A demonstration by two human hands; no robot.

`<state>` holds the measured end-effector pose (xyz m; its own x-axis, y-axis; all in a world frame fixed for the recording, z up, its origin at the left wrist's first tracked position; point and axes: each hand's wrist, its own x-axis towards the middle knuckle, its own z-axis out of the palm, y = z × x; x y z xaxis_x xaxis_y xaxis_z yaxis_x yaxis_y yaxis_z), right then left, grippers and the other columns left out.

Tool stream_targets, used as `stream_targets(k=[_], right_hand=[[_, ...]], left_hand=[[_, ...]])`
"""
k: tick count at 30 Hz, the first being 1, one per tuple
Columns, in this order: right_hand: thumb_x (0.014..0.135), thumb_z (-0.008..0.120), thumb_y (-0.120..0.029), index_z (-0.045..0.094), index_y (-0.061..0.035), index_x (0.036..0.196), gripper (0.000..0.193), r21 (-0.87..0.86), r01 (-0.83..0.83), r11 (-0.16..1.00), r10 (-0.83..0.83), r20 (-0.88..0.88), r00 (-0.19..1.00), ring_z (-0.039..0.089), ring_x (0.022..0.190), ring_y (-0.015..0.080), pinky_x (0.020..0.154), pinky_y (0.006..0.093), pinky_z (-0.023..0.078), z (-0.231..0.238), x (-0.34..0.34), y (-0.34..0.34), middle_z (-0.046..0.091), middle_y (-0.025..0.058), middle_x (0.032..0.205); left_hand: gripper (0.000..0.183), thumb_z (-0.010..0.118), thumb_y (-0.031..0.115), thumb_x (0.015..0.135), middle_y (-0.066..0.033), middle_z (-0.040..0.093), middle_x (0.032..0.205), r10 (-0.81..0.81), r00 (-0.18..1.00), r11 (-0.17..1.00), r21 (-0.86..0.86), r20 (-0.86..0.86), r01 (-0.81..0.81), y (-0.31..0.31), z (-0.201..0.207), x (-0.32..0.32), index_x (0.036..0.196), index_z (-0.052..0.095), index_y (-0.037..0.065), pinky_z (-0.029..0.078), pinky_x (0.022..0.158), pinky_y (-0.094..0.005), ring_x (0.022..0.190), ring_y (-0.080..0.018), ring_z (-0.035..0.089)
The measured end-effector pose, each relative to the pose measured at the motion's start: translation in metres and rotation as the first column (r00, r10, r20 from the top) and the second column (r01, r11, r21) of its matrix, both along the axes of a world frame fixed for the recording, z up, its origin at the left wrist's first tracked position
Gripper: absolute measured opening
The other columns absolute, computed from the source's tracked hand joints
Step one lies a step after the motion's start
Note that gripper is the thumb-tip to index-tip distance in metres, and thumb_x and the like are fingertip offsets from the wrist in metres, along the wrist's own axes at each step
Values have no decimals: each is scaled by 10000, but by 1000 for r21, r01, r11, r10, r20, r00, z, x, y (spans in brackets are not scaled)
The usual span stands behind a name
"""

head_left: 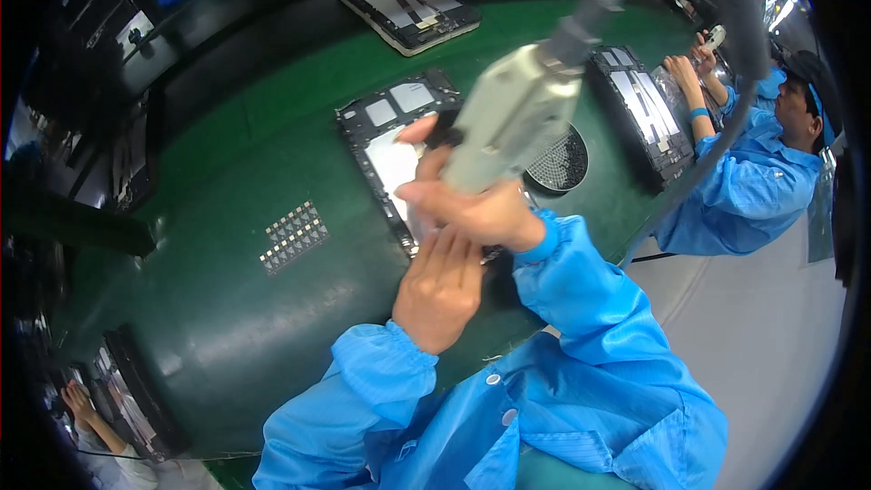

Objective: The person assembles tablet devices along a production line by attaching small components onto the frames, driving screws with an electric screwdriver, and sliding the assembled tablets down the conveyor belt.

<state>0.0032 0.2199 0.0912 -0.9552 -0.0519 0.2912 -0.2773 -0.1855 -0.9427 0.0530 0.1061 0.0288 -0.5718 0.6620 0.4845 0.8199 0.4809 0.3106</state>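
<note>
My right hand (pixel 485 211) is wrapped round a pale grey-green electric screwdriver (pixel 508 113), whose thick grey cable rises to the upper right. The tool is tilted and a little blurred; its tip is hidden behind my hand. Under it lies an opened flat electronic device (pixel 381 112) with a black frame and white panels. My left hand (pixel 440 295) rests at the device's near edge, its fingers stretched out side by side and their tips partly covered by my right hand. Just right of the tool stands a round metal dish (pixel 585 161) with many tiny dark pieces, probably screws.
A sheet of small parts (pixel 295 237) lies left of the device on the green tabletop (pixel 218 308). Similar opened devices sit at the far side (pixel 408 9) and at the right (pixel 644 118). A co-worker in blue (pixel 753 177) handles things at the right; another person's hand (pixel 80 406) shows lower left.
</note>
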Motion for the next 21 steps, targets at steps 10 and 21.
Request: stream_targets(k=[10,21], right_hand=[[771,643,-80,382,1,1287,584,-80,-128,989,124,-51,991,577,861,181,766,307,450,-3,1,59,585,74,862],[753,713,-97,528,0,1135,435,-11,-100,995,100,99,990,513,566,53,552,224,423,-7,9,70,555,2,628]], left_hand=[[243,657,38,716,-215,614,958,343,937,938,-36,-71,-346,-82,33,-129,945,614,-28,474,819,-399,924,-365,592],[341,573,267,823,-221,530,1163,258,966,958,-122,-15,-258,12,13,-214,1015,601,-14,396,919,-421,1079,-375,496]])
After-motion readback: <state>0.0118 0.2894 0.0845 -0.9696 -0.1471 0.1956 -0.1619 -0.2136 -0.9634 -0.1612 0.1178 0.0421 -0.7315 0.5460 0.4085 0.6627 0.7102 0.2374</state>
